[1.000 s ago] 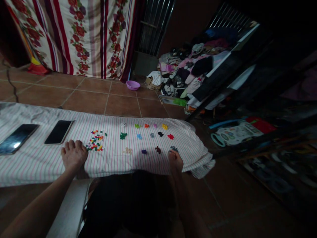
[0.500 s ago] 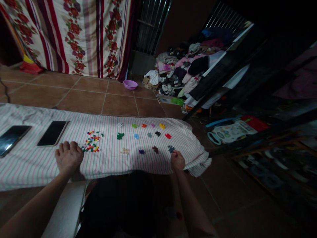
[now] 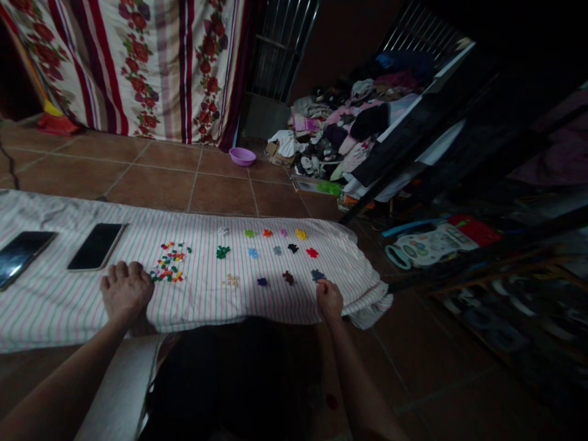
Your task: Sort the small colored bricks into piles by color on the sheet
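Observation:
My left hand (image 3: 127, 290) rests on the striped cloth (image 3: 202, 303) with its fingers curled under. It lies beside a mixed scatter of small coloured pieces (image 3: 171, 263); whatever its palm may hold is hidden. At the right, my right hand (image 3: 329, 297) is closed in a pinch just below a dark grey-blue pile (image 3: 317, 275); anything between the fingertips is too small to make out. Small single-colour piles lie between the hands, among them a brown pile (image 3: 288, 278), a dark blue pile (image 3: 262, 282), a beige pile (image 3: 232, 280) and a green pile (image 3: 223, 252).
Two phones, a near one (image 3: 97, 247) and a far-left one (image 3: 24, 256), lie left of the pieces. A purple basin (image 3: 242, 157) stands on the tiled floor beyond. Heaped clothes (image 3: 340, 128) and a dark rack (image 3: 413, 141) fill the right side.
Both hands stay almost in place. The right fingertips have shifted very slightly beside the dark grey-blue pile.

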The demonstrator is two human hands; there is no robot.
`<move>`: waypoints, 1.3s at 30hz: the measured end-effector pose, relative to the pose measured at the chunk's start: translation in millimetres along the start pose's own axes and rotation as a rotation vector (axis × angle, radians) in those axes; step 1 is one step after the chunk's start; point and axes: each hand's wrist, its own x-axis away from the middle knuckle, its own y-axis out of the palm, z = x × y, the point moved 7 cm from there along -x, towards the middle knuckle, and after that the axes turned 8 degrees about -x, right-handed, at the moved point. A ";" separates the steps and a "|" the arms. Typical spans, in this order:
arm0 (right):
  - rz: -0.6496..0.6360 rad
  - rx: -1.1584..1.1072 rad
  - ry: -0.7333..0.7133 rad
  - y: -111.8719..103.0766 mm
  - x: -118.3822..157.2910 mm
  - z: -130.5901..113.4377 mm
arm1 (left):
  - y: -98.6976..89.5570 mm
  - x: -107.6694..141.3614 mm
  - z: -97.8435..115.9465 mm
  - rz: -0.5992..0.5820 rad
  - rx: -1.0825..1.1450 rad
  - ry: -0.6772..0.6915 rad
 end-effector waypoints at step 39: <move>-0.731 -0.499 -0.649 188.3 122.4 -298.3 | 32.4 -6.2 -8.4 -0.101 0.060 -0.067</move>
